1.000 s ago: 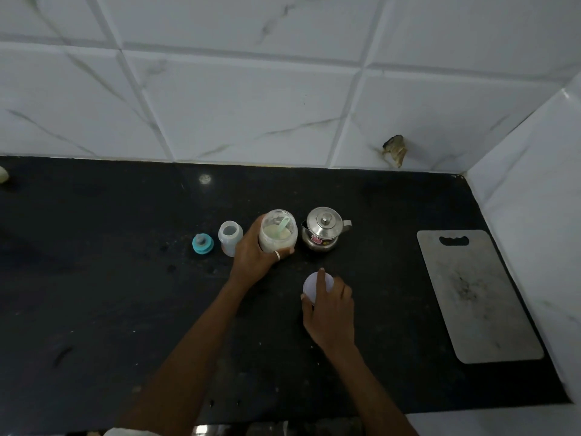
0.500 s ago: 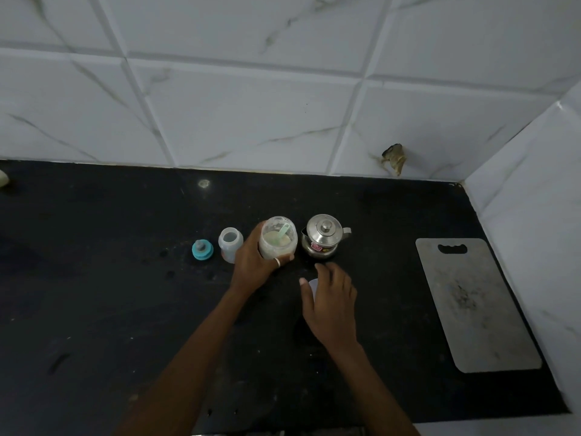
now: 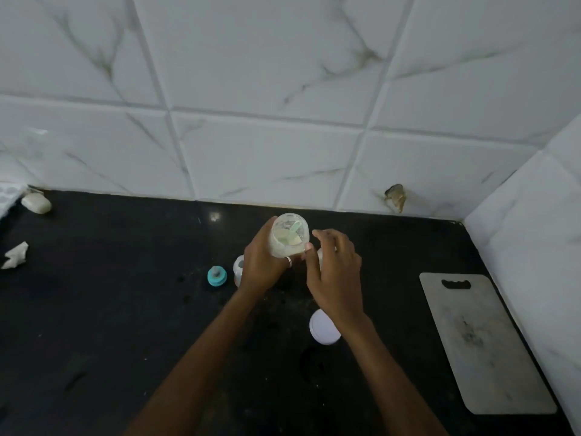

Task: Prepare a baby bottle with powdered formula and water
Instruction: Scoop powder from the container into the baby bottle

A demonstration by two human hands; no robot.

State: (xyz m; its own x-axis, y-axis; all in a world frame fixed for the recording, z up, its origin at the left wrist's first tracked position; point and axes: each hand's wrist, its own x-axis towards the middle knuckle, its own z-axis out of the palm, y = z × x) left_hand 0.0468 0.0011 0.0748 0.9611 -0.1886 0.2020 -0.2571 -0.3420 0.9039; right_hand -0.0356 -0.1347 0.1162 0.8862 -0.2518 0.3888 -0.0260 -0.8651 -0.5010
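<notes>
Black table (image 3: 94,309), tiled wall behind. Left hand (image 3: 261,269) grips open formula jar (image 3: 289,237); right hand (image 3: 338,272) loose, empty, beside it. Baby bottle (image 3: 238,272) just left of left hand. Risk: jar tips, powder spills.

One jar (image 3: 289,236), one lid (image 3: 323,327), one bottle (image 3: 238,270), one cutting board (image 3: 481,341).

The clear formula jar (image 3: 289,237) is held upright and uncapped, the left hand (image 3: 262,269) gripping its side. Pale powder lies inside, with a light-green scoop (image 3: 294,228) leaning against the wall. Its white lid (image 3: 323,328) lies flat on the worktop (image 3: 125,309), nearer the person. The small translucent baby bottle (image 3: 238,269) stands open, half hidden behind that hand. The teal nipple ring (image 3: 217,276) lies just left of the bottle.
</notes>
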